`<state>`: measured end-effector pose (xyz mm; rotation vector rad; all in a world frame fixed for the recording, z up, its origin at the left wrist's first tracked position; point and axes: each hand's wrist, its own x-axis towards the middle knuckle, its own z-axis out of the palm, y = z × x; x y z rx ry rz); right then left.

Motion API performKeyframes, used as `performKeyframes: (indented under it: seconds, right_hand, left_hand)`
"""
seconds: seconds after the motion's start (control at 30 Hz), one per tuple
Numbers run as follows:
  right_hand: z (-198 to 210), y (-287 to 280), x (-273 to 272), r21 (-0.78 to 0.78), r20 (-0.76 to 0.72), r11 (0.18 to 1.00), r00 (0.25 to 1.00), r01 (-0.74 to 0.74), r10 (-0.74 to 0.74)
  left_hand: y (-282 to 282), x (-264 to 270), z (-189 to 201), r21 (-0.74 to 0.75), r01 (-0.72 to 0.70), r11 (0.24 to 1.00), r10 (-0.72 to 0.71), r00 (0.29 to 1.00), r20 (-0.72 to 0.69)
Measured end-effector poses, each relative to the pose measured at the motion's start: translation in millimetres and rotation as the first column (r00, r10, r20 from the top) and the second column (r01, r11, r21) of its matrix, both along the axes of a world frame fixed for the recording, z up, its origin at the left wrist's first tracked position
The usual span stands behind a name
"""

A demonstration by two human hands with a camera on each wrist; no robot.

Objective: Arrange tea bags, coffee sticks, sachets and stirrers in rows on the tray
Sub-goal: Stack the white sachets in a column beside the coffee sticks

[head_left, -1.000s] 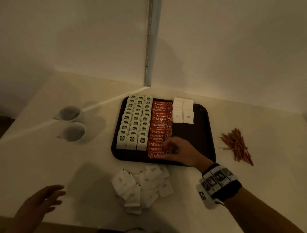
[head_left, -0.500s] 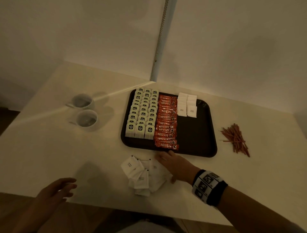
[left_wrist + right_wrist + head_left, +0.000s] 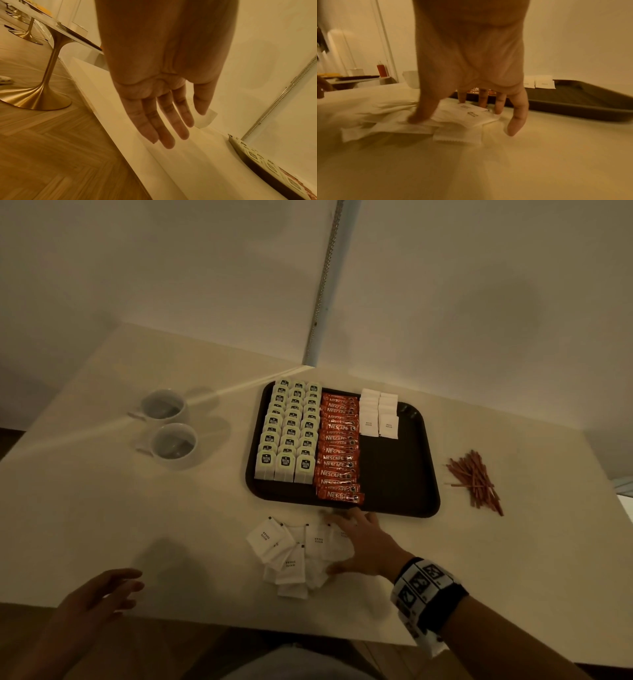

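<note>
A dark tray (image 3: pixel 400 474) holds three rows of tea bags (image 3: pixel 291 433), a row of red coffee sticks (image 3: pixel 339 446) and two short rows of white sachets (image 3: pixel 378 416). A loose pile of sachets (image 3: pixel 291 553) lies on the table in front of the tray. My right hand (image 3: pixel 352 542) rests on the pile's right side with fingers spread. In the right wrist view its thumb (image 3: pixel 418 117) presses a sachet (image 3: pixel 471 116) and the fingertips touch down at the far side. My left hand (image 3: pixel 99 597) hovers open at the table's near edge, holding nothing.
Brown stirrers (image 3: pixel 476 481) lie in a heap on the table right of the tray. Two white cups (image 3: pixel 164 407) (image 3: pixel 173 443) stand to the left. Walls meet in a corner just behind the tray. The tray's right half is bare.
My right hand has pulled back from the coffee sticks on the tray and come down on the loose sachet pile. The left hand has hardly moved.
</note>
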<state>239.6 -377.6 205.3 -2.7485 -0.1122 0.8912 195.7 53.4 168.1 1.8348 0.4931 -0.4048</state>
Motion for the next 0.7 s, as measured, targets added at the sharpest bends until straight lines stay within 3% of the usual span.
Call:
performKeyframes:
  seconds: [0.17, 0.43, 0.57, 0.7]
  right_hand:
    - [1, 0, 2, 0.002, 0.002, 0.996, 0.996, 0.088, -0.088]
    - [2, -11, -2, -0.020, -0.028, 0.995, 0.995, 0.100, -0.101]
    - [0, -16, -5, -0.033, -0.097, 0.988, 0.983, 0.152, -0.155]
    - [0, -19, -5, -0.035, -0.070, 0.987, 0.985, 0.156, -0.158]
  left_hand:
    - [-1, 5, 2, -0.010, 0.013, 1.000, -0.013, 1.000, -0.008]
    - [-9, 17, 3, -0.005, 0.024, 1.000, -0.024, 1.000, -0.011]
    - [-19, 28, 12, -0.035, 0.040, 0.999, -0.039, 0.999, 0.013]
    - [-33, 45, 29, -0.036, 0.085, 0.996, -0.082, 0.994, 0.075]
